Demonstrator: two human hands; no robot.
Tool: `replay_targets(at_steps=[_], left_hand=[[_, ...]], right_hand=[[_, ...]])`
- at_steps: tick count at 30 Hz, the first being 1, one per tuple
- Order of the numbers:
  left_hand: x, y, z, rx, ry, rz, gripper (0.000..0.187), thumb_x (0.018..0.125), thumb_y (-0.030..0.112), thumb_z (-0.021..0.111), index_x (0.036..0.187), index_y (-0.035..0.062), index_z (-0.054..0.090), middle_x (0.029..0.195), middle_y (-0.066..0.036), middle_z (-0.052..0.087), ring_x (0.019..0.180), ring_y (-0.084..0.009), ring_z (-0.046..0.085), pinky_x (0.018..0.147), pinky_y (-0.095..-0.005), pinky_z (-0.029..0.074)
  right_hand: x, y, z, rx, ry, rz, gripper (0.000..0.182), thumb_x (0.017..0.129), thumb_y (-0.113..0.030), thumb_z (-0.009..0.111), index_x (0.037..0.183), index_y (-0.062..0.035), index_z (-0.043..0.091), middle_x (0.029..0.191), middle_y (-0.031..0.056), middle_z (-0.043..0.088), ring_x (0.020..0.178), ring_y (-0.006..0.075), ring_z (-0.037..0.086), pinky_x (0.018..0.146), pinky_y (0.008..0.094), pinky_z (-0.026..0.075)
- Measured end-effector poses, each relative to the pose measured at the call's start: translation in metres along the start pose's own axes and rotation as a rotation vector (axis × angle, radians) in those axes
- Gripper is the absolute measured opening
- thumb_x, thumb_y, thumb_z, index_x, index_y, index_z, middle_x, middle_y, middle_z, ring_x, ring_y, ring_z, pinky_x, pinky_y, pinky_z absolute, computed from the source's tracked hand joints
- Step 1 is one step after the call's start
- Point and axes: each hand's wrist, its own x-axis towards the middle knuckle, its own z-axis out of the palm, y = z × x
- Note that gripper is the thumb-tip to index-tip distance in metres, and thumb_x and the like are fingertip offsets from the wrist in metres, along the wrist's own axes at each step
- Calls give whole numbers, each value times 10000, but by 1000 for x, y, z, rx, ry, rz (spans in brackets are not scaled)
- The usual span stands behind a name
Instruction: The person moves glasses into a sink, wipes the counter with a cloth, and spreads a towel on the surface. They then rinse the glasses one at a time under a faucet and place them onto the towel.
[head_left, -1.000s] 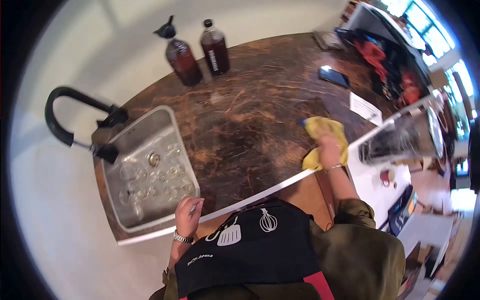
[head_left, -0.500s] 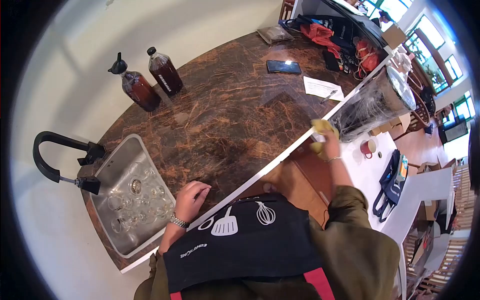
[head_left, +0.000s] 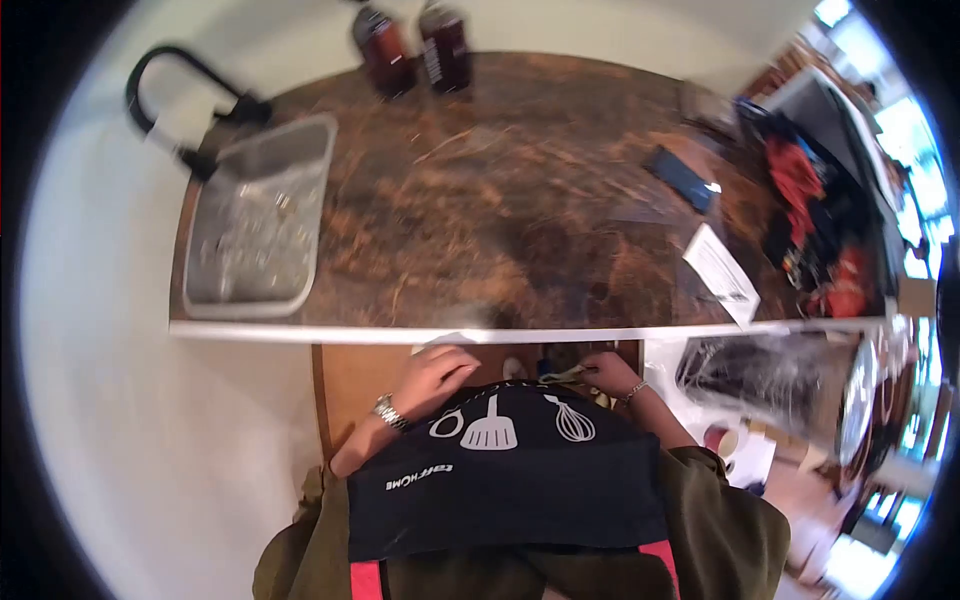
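My left hand, with a metal watch at the wrist, is by the white front edge of the brown marbled counter. Its fingers are bent and blurred, and whether they hold anything is unclear. Below the same edge, further right, my right hand is closed on a yellowish cloth, most of it hidden beside the black apron. An open brown space shows below the counter edge, between and around my hands.
A steel sink with glassware and a black faucet are at left. Two dark bottles stand at the back. A phone, paper, red bags, a plastic-wrapped cylinder and a mug are right.
The view has turned, so the counter edge now runs level. My right hand has moved with the cloth from beside the wrapped cylinder to in front of the apron.
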Motion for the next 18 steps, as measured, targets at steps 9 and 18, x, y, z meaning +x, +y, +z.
replay_targets(at_steps=[9, 18], left_hand=[[-85, -15, 62, 374, 24, -501, 198, 824, 246, 614, 951, 94, 613, 872, -107, 640, 845, -306, 617, 754, -396, 483], [-243, -11, 30, 513, 335, -750, 173, 809, 244, 626, 938, 133, 594, 791, -85, 617, 668, -297, 615, 562, -410, 485]], right_hand=[[77, -129, 92, 131, -265, -773, 268, 798, -167, 667, 1031, -48, 605, 918, 98, 587, 878, 240, 584, 793, 331, 465], [116, -166, 147, -819, -670, -635, 277, 809, -225, 566, 1042, -75, 557, 1062, 136, 618, 924, 329, 625, 783, 459, 492]])
